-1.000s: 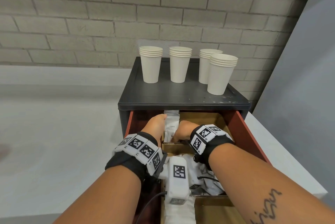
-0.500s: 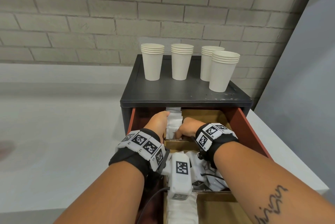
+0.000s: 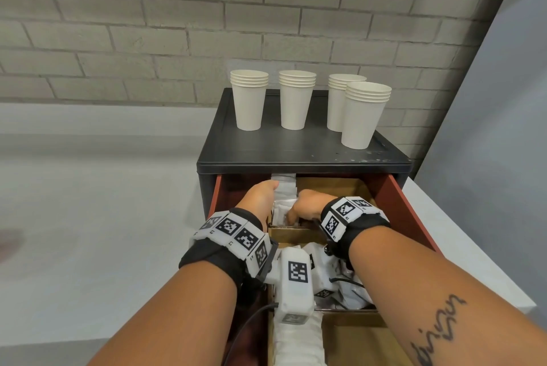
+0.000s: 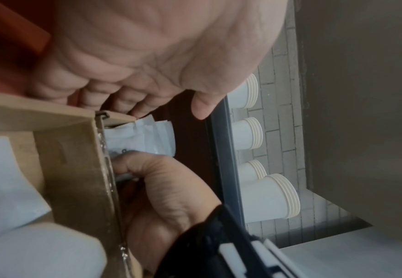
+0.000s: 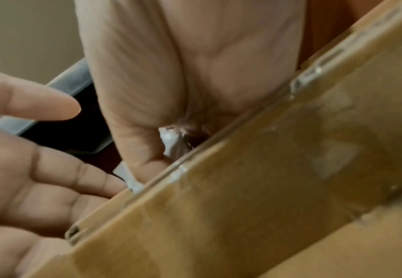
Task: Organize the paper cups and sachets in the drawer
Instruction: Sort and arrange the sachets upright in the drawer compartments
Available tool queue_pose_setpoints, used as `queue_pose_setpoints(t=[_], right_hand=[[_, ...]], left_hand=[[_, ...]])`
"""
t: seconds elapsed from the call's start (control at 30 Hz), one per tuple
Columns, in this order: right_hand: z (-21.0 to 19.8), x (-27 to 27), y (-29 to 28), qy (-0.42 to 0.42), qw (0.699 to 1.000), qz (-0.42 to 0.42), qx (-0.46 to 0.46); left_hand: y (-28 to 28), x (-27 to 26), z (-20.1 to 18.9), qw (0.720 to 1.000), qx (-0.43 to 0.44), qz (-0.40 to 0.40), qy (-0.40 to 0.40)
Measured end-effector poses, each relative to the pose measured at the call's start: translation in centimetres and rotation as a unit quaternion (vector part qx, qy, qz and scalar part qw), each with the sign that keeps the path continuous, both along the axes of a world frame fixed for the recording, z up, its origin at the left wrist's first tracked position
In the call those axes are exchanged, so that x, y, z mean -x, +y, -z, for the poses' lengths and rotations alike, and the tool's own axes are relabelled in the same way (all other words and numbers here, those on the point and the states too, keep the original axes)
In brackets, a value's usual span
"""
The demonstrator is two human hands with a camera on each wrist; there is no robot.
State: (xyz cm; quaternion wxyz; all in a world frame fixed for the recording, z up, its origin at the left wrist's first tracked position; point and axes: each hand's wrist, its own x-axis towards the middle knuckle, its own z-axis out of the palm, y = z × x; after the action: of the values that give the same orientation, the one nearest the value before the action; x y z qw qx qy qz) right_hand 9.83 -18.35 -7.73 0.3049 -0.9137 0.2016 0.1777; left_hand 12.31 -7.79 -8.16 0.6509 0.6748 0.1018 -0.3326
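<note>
Several stacks of white paper cups (image 3: 249,99) stand on the black cabinet top (image 3: 296,149). Below it the red drawer (image 3: 405,205) is pulled out, split by wooden dividers (image 3: 296,231). White sachets (image 3: 284,191) stand in a row in the back compartment. My left hand (image 3: 266,191) presses flat against their left side, fingers (image 5: 52,105) straight. My right hand (image 3: 299,211) curls its fingers round some sachets (image 5: 171,141) at the row's near end. In the left wrist view the sachets (image 4: 152,137) show between both hands.
More loose sachets (image 3: 352,291) lie in the middle compartment under my right wrist, and another row (image 3: 296,345) fills the front left one. A white counter (image 3: 88,217) extends to the left, with a brick wall (image 3: 266,25) behind and a grey panel (image 3: 488,128) on the right.
Both hands stay in the back compartment with the sachets. The right hand's fingers have dug slightly lower among them.
</note>
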Motion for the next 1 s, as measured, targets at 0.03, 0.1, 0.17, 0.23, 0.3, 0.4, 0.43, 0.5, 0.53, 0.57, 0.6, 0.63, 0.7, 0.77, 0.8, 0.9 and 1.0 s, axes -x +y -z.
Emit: queue_pose_setpoints(t=[0.03, 0.1, 0.17, 0.23, 0.3, 0.4, 0.43, 0.5, 0.53, 0.57, 0.6, 0.63, 0.7, 0.77, 0.8, 0.9, 1.0], right_hand=[[-0.1, 0.1, -0.1, 0.005, 1.0, -0.001, -0.001], [-0.2, 0.0, -0.3, 0.017, 1.0, -0.004, -0.02], [-0.4, 0.0, -0.3, 0.015, 0.999, 0.001, -0.036], [-0.6, 0.0, -0.4, 0.004, 0.999, 0.0, -0.035], [-0.7, -0.1, -0.4, -0.002, 1.0, -0.01, -0.014], [-0.8, 0.0, -0.4, -0.037, 0.999, -0.008, 0.013], [-0.8, 0.0, -0.3, -0.048, 0.999, -0.009, 0.015], [-0.7, 0.1, 0.1, -0.057, 0.998, -0.021, 0.025], [-0.6, 0.1, 0.4, -0.05, 0.998, -0.032, 0.037], [-0.5, 0.1, 0.6, -0.043, 0.996, -0.048, 0.054], [-0.4, 0.1, 0.8, -0.037, 0.995, -0.064, 0.073], [-0.3, 0.1, 1.1, -0.034, 0.993, -0.077, 0.088], [-0.4, 0.0, 1.3, -0.041, 0.99, -0.084, 0.102], [-0.4, 0.0, 1.3, -0.054, 0.992, -0.065, 0.097], [-0.4, -0.1, 1.4, -0.055, 0.992, -0.058, 0.094], [-0.1, -0.3, 1.5, -0.048, 0.994, -0.058, 0.078], [-0.1, -0.5, 1.4, -0.058, 0.995, -0.055, 0.055]], left_hand=[[0.0, 0.0, 0.0, 1.0, 0.001, -0.001, 0.001], [0.1, -0.2, 0.3, 1.0, 0.0, 0.0, -0.002], [0.1, -0.4, 0.5, 1.0, -0.003, -0.002, -0.004], [0.1, -0.4, 0.4, 1.0, 0.002, -0.003, -0.002], [0.0, -0.3, 0.3, 1.0, 0.005, -0.001, 0.0], [0.0, -0.1, 0.1, 1.0, 0.005, 0.004, 0.002], [-0.1, -0.1, 0.1, 1.0, 0.006, 0.005, 0.005], [-0.1, -0.2, 0.0, 1.0, 0.009, 0.004, 0.01], [-0.1, -0.2, 0.0, 1.0, 0.015, -0.003, 0.01], [-0.1, -0.3, 0.1, 1.0, 0.024, -0.008, 0.01], [-0.1, -0.4, 0.1, 0.999, 0.033, -0.013, 0.011], [-0.1, -0.5, 0.1, 0.999, 0.039, -0.018, 0.013], [-0.1, -0.6, 0.0, 0.999, 0.044, -0.021, 0.014], [-0.1, -0.6, 0.1, 0.998, 0.049, -0.017, 0.02], [-0.1, -0.5, 0.1, 0.998, 0.05, -0.018, 0.023], [-0.2, -0.5, 0.3, 0.998, 0.054, -0.028, 0.023], [-0.4, -0.7, 0.3, 0.998, 0.044, -0.033, 0.014]])
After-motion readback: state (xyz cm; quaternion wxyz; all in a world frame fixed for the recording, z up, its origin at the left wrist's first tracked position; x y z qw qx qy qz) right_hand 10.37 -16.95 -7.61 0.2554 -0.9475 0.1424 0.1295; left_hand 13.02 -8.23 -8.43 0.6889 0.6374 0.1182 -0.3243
